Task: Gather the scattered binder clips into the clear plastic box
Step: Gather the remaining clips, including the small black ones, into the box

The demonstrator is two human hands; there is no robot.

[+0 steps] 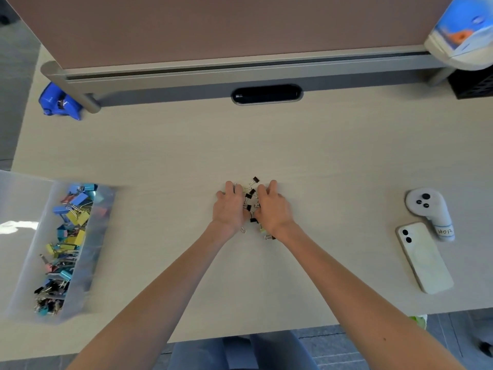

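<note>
A small heap of binder clips (pixel 250 198), mostly black, lies on the desk in the middle of the view. My left hand (pixel 230 209) and my right hand (pixel 272 209) lie palm down on either side of the heap, fingers curled inward against the clips and cupping them between the hands. One black clip (pixel 255 180) sits just beyond the fingertips. A few clips show by the wrists. The clear plastic box (pixel 98 236) stands at the left edge and holds several blue, yellow, pink and black clips.
The box's clear lid (pixel 18 209) lies left of the box. A white phone (pixel 424 260) and a white controller (pixel 429 209) lie at the right. A blue tape dispenser (pixel 58 102) sits at the back left, under a partition rail.
</note>
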